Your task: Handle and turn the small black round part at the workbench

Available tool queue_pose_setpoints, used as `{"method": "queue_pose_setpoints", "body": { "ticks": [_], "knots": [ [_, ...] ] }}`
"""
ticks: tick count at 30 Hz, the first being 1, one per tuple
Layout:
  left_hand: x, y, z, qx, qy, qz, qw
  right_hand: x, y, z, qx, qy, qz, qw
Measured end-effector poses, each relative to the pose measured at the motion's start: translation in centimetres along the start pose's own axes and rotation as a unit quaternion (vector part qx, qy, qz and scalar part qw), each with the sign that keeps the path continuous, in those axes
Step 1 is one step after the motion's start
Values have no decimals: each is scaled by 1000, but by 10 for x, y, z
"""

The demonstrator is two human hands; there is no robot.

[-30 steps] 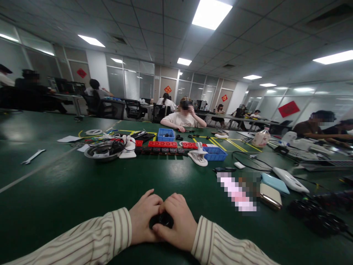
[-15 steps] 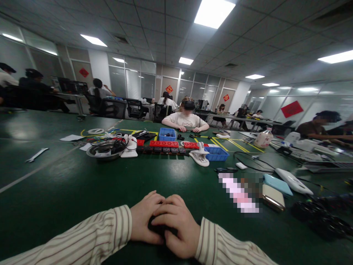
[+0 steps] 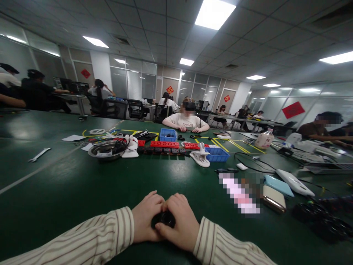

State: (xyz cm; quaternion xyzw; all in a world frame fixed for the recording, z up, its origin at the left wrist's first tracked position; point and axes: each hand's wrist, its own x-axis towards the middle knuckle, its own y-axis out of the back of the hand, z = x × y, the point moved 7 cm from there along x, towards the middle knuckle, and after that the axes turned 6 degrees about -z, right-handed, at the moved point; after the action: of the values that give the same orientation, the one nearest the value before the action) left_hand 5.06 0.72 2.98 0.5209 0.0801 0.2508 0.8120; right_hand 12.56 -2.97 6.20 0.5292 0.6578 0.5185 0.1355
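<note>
Both hands meet near the front of the green table (image 3: pixel 91 184), curled around a small glossy black object (image 3: pixel 167 218). My left hand (image 3: pixel 147 217) wraps its left side, with the thumb side low by the table. From the right, my right hand (image 3: pixel 183 222) closes over it, fingers bent across the far side and thumb along the near side. Only the middle of the black object shows between the hands, so its kind is unclear.
Ahead stand a metal bowl of cables (image 3: pixel 106 151), red power strips (image 3: pixel 165 144), blue bins (image 3: pixel 216 154) and a white clip stand (image 3: pixel 200 156). A wrench (image 3: pixel 40 155) lies left. On the right are a beige case (image 3: pixel 274 198) and black cables (image 3: pixel 322 217). A person (image 3: pixel 186 119) sits opposite.
My right hand's fingers have shifted up and back, uncovering more of the black object's top. My left hand stays nearly in place.
</note>
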Motion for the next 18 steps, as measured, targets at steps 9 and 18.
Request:
{"method": "queue_pose_setpoints", "body": {
  "ticks": [9, 18],
  "knots": [
    [5, -3, -1, -19, -28, -40, 999, -2, 1, -18, 67, 145, -28, 987],
    [4, -2, -4, -23, -40, -28, 999, -6, 11, -8, 103, 125, 26, 987]
  ]
}}
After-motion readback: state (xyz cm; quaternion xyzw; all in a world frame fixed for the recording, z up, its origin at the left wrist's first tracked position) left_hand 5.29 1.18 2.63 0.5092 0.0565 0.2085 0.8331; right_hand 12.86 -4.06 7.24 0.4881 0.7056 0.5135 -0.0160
